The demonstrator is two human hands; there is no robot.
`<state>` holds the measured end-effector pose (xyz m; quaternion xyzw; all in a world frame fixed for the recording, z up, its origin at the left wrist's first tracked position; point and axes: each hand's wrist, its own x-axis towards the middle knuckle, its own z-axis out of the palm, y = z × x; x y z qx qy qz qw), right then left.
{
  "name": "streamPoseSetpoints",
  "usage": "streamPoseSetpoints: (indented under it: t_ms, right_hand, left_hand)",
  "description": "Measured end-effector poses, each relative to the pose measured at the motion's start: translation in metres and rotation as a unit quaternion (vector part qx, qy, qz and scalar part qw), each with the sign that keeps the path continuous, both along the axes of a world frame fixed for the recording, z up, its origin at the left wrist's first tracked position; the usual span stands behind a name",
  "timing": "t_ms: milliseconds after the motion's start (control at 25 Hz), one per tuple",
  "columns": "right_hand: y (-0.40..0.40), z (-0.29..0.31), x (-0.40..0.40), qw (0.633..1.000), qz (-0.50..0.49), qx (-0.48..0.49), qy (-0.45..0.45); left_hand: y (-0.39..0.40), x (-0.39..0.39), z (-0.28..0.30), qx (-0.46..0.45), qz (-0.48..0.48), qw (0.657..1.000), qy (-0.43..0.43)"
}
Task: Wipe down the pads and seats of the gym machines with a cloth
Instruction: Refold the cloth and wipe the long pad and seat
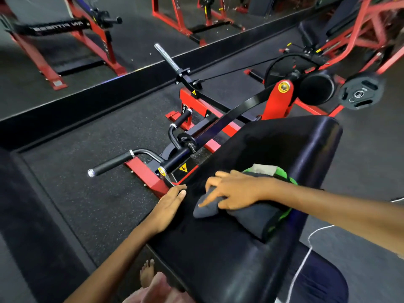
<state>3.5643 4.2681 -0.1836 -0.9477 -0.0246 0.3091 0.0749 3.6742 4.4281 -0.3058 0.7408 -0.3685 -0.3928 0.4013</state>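
Two hands: R hand fingers flat on cloth, L hand straight along pad edge.

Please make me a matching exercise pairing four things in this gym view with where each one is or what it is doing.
Things:
1. right hand
2. left hand
3. cloth
4. weight plate

Places or states:
A. loaded on the machine's arm, far right
B. lying bunched on the black pad, under a hand
C. resting with straight fingers along the pad's left edge
D. pressing down on the grey and green fabric

Pairs: 1-D, 2-C, 3-B, 4-A
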Motion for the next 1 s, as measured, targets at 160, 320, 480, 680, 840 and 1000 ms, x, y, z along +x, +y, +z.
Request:
streamPoseSetpoints:
  t_ms: [160,320,480,680,840,1000]
  right_hand:
    - [-0.039,0.015,-0.009,0.998,-0.029,0.048,0.006]
    - [-0.092,0.013,-0.012,0.966,-0.219,-0.135,-0.026]
    - [-0.031,0.011,-0.018,0.976,-0.174,-0.12,-0.05]
    - [0.08,0.023,-0.028,0.996,-0.028,0.045,-0.073]
    - [0.122,0.025,-0.056,0.979,0.036,0.099,-0.173]
    - [0.079,0.038,-0.088,0.959,0.05,0.204,-0.189]
  left_hand:
    - [0.002,0.001,0.0,0.01,-0.011,1.0,-0.008]
    - [0.003,0.002,-0.001,0.023,-0.015,1.0,-0.004]
    - [0.004,0.001,0.0,0.029,0.007,1.0,0.004]
    - [0.002,-0.006,0.01,0.017,0.037,0.999,0.004]
    - [0.011,-0.019,0.02,0.09,-0.015,0.996,-0.005]
    - [0.025,-0.037,0.027,0.095,-0.014,0.995,-0.024]
